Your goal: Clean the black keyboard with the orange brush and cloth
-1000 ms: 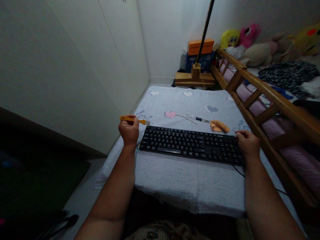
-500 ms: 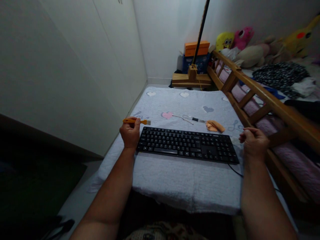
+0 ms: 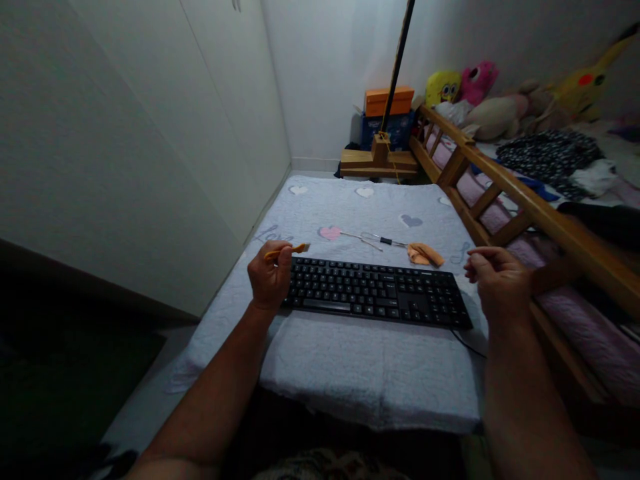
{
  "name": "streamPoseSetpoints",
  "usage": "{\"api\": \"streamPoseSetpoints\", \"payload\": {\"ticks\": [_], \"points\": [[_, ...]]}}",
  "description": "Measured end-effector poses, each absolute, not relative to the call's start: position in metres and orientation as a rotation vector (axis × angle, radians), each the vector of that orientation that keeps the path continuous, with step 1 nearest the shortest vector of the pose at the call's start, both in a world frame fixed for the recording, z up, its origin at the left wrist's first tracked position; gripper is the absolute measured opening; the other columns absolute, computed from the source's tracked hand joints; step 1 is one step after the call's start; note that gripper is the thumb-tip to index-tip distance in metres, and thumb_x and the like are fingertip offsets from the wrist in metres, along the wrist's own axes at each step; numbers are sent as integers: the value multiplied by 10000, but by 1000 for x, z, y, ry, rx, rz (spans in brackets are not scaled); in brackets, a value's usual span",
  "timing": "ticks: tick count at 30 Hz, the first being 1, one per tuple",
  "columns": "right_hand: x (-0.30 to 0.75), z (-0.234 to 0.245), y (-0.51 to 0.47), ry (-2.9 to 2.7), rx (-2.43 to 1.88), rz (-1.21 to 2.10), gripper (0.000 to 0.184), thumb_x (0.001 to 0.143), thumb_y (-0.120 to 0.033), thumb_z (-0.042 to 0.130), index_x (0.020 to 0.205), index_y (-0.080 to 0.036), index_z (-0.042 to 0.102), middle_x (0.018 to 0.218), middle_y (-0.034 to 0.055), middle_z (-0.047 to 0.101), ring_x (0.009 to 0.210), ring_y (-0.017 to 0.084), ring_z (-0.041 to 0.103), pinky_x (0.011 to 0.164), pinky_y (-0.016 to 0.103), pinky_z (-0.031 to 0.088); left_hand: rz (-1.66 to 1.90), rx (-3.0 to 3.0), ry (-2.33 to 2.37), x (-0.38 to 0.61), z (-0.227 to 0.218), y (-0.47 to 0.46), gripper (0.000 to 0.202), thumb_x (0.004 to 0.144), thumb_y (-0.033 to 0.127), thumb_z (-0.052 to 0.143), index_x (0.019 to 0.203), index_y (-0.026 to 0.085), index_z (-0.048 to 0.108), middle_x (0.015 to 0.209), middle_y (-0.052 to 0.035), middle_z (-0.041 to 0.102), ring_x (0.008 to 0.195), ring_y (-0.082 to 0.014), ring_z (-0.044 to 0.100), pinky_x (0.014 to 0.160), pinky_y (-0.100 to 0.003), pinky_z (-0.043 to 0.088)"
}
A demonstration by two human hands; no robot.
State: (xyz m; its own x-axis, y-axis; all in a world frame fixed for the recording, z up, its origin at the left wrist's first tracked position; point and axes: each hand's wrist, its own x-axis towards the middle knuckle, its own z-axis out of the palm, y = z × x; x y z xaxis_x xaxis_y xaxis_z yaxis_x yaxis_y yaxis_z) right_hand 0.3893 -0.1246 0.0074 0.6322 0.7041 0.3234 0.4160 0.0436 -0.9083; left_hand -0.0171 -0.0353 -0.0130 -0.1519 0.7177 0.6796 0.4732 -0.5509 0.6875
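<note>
My left hand (image 3: 270,275) is closed around the orange handle of a small brush (image 3: 293,251). The pale bristles point right, above the far left corner of a black computer keyboard (image 3: 375,290). That keyboard lies flat on a table with a light blue heart-patterned cloth (image 3: 325,363). Beyond its right end my right hand (image 3: 497,273) hovers, fingers curled in towards the thumb, with nothing visible in them. Behind the keyboard lie a folded orange-brown cloth (image 3: 424,255) and a thin wire tool with a black grip (image 3: 386,241). A thin white stick (image 3: 361,238) rests beside them.
A wooden bed rail (image 3: 520,190) runs along the right side, with plush toys (image 3: 443,88) on the bed behind it. White cabinet doors (image 3: 150,133) stand at the left. Past the table are a wooden stand (image 3: 379,160) and an orange box (image 3: 389,101).
My left hand has moved right with the brush and turned it, so the bristles are nearer the keyboard's back edge. The view has shifted slightly; my right hand keeps its curled pose.
</note>
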Motion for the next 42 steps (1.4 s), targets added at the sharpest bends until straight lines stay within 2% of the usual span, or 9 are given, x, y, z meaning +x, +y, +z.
{"api": "streamPoseSetpoints", "payload": {"ticks": [7, 9, 12, 14, 21, 27, 33, 36, 42], "points": [[326, 28, -135, -1559, -1538, 568, 124, 870, -378, 682, 857, -269, 739, 762, -2, 705, 695, 200, 668, 647, 336, 530, 1475, 2465, 1047, 18, 3, -66, 333, 1070, 461, 566, 928, 247, 777, 742, -22, 646, 650, -143, 608, 625, -261, 492], [304, 30, -137, -1712, -1450, 621, 117, 892, -323, 660, 962, -306, 752, 744, -22, 697, 652, 193, 655, 623, 333, 524, 1422, 2602, 903, 28, 5, -74, 305, 1082, 420, 566, 958, 242, 780, 705, -11, 623, 611, -131, 577, 583, -251, 449], [280, 31, -137, -1813, -1315, 655, 367, 929, -228, 598, 1250, -364, 712, 888, -20, 747, 743, 198, 705, 709, 361, 575, 1407, 2743, 657, 41, 9, -85, 263, 1092, 340, 565, 978, 215, 766, 719, -15, 640, 630, -128, 588, 599, -258, 450], [270, 32, -137, -1880, -1263, 634, 431, 936, -184, 579, 1306, -374, 693, 958, -7, 750, 816, 202, 717, 775, 374, 590, 1381, 2768, 552, 49, 12, -91, 259, 1097, 325, 559, 982, 213, 762, 737, -19, 658, 641, -126, 595, 610, -261, 459], [266, 35, -141, -2167, -1290, 455, 181, 958, -103, 623, 1000, -215, 758, 906, 39, 660, 821, 176, 649, 741, 293, 516, 1325, 2637, 517, 63, 10, -99, 264, 1103, 307, 550, 1003, 191, 764, 785, -26, 697, 657, -119, 623, 633, -249, 492], [280, 28, -146, -2192, -1333, 285, 179, 986, -122, 618, 923, -228, 748, 905, 33, 645, 795, 154, 635, 704, 267, 490, 1271, 2300, 478, 62, 11, -102, 188, 1066, 259, 591, 1115, 184, 757, 830, -41, 739, 697, -127, 679, 659, -234, 536], [331, 35, -135, -1968, -1446, 178, 146, 958, -183, 602, 926, -238, 734, 1008, 77, 714, 987, 235, 700, 903, 374, 559, 1347, 2098, 820, 33, 27, -74, 174, 987, 273, 641, 1062, 184, 771, 896, -43, 783, 755, -146, 711, 715, -252, 558], [367, 37, -122, -1664, -1587, 240, 32, 910, -267, 676, 892, -241, 677, 880, 41, 686, 813, 207, 683, 778, 344, 562, 1405, 1893, 1152, 8, 27, -39, 191, 911, 313, 672, 1011, 183, 771, 807, -21, 746, 722, -151, 682, 714, -262, 547], [424, 18, -79, -977, -1494, 469, 411, 656, -289, 819, 965, -265, 548, 690, -64, 608, 531, 134, 567, 475, 243, 466, 1399, 1284, 1449, -32, -2, 37, 253, 691, 305, 694, 902, 167, 708, 692, 2, 670, 559, -110, 522, 541, -222, 436]]}}
